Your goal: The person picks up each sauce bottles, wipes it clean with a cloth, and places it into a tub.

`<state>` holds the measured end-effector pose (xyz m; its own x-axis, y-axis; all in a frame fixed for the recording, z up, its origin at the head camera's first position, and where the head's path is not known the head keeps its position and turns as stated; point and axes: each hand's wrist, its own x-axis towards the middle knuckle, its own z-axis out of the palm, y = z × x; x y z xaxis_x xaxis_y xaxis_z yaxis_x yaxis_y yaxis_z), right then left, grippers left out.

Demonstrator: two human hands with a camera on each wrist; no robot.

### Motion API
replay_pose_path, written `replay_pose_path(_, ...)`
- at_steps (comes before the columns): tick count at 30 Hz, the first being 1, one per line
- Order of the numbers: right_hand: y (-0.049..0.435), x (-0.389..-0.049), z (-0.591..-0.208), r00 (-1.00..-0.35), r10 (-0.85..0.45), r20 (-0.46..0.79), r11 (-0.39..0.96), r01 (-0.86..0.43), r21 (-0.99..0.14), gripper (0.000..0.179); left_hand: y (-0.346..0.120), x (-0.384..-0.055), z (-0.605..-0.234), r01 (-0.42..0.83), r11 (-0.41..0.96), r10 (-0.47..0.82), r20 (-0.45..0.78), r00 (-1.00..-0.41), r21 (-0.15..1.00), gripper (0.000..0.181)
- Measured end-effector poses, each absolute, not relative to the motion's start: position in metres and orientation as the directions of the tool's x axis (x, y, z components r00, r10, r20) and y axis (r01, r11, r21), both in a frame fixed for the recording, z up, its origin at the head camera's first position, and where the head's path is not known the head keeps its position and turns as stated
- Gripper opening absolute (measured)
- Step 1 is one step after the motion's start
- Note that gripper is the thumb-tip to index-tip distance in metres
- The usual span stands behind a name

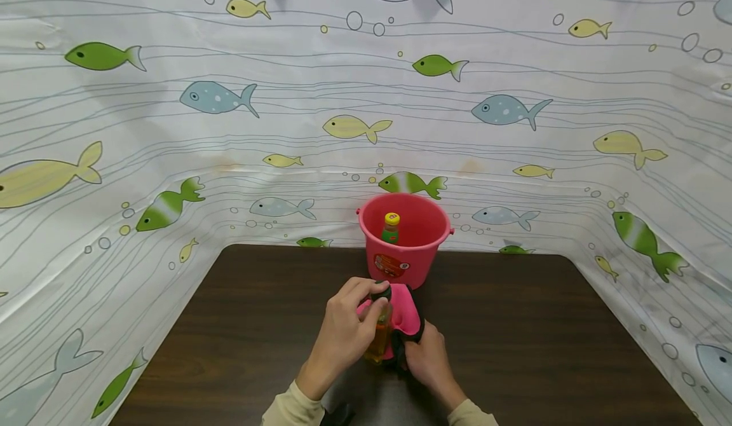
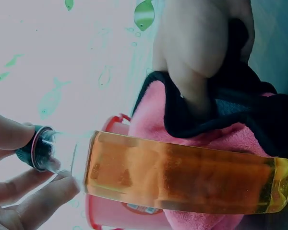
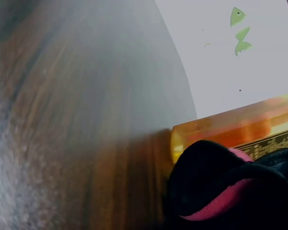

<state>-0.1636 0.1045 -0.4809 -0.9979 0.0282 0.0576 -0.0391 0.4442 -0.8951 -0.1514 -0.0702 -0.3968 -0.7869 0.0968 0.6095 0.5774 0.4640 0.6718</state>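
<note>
A clear bottle of amber liquid (image 1: 377, 343) stands nearly upright over the table in the head view. My left hand (image 1: 345, 321) pinches its dark cap (image 2: 32, 148) between thumb and fingers. Against the bottle's side lies a pink cloth with black edging (image 1: 405, 311), gripped by my right hand (image 1: 429, 357). In the left wrist view the cloth sits behind the bottle, with the right hand's fingers partly hidden in its folds. The right wrist view shows the bottle's base end, a printed dark label (image 3: 273, 143) and the black edging close to it.
Just beyond the hands stands a pink bucket (image 1: 420, 267) with a yellow-capped green bottle (image 1: 391, 227) inside. Under everything is a dark wooden table (image 1: 274, 305). A white fish-printed curtain (image 1: 297, 102) rises behind and at both sides. A small black object (image 1: 340, 413) shows near the left sleeve.
</note>
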Motion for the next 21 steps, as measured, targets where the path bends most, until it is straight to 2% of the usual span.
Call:
replay_pose_path(7, 0.102, -0.155, -0.467, -0.987, 0.092, 0.130, 0.496, -0.068, -0.866, 0.006, -0.070, -0.152, -0.396, 0.575, 0.483, 0.096, 0.613, -0.785, 0.660, 0.022)
replay_pose_path(14, 0.102, -0.146, -0.450, -0.980, 0.130, 0.149, 0.468, -0.072, -0.881, 0.007, -0.070, -0.151, -0.397, 0.565, 0.469, 0.094, 0.598, -0.796, 0.679, 0.022)
replay_pose_path(21, 0.104, -0.142, -0.432, -0.967, 0.147, 0.208, 0.419, -0.130, -0.899, 0.006, -0.070, -0.150, -0.396, 0.573, 0.473, 0.101, 0.604, -0.790, 0.670, 0.024)
